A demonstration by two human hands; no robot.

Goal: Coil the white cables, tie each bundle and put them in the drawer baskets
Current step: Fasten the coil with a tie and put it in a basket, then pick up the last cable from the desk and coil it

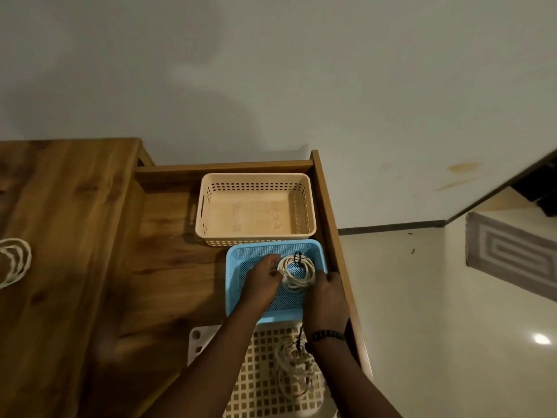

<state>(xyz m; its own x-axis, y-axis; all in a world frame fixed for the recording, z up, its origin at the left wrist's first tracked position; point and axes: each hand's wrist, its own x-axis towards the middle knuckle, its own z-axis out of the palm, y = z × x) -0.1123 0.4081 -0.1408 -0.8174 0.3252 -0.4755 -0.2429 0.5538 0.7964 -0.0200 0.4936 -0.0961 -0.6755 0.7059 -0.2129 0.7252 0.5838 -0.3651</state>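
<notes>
Now both hands flank the tied coil inside the blue basket: left hand pinching its edge, right hand cupped loosely alongside.

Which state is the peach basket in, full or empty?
Empty: the peach basket shows only its bare floor, with no cable inside.

Baskets: three in drawer — peach basket at 12 o'clock, blue basket in middle, white basket at 6 o'clock.
Cable coils: three — blue-basket coil, white-basket coil, tabletop coil at 9 o'clock.
Hands: two — left hand, right hand.
</notes>
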